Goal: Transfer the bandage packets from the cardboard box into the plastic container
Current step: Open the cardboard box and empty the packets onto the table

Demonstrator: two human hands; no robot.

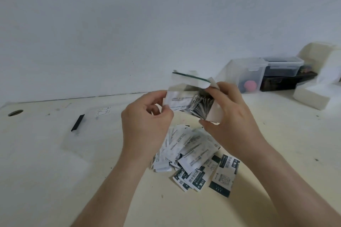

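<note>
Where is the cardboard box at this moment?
Near the centre of the head view: the right hand holds the cardboard box up, just above the pile of bandage packets on the table.

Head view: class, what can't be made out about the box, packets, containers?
All head view.
Packet count in the cardboard box: hidden by its flaps and right hand.
Part of the packet pile: behind the left hand's forearm; print too small.
Contents of the plastic containers: blurred.

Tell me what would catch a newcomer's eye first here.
The two hands mid-frame: the right hand grips an open cardboard box holding packets, while the left hand pinches one packet at its mouth. Below them, a loose pile of bandage packets lies on the table.
</note>
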